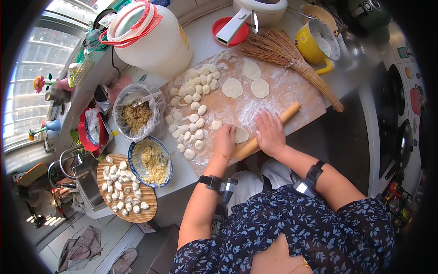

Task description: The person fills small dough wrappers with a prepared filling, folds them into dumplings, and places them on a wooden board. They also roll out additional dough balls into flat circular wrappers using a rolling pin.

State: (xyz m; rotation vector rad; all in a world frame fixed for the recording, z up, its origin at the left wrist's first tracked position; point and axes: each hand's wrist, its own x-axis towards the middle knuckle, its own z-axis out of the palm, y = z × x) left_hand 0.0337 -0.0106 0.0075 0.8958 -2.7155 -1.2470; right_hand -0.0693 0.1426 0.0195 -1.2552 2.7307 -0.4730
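Observation:
On the floured wooden board (303,91), my left hand (224,140) pinches the edge of a small round dough wrapper (241,134). My right hand (270,132) lies with its fingers stretched out and its palm over a wooden rolling pin (289,112), which slants across the board's near edge. Beyond my hands lie rolled dough rounds: one (232,87) at left, another (251,70) farther back, a third (260,88) at right. Many small dough pieces (199,89) cover the board's left side, and one flattened piece (216,124) sits by my left hand.
Left of the board stand a lined bowl of brown filling (136,116), a blue-rimmed bowl of yellowish filling (153,160) and a round bamboo mat (146,214) with shaped dumplings. A straw brush (273,48), yellow cup (310,43) and white bucket (159,45) border the back.

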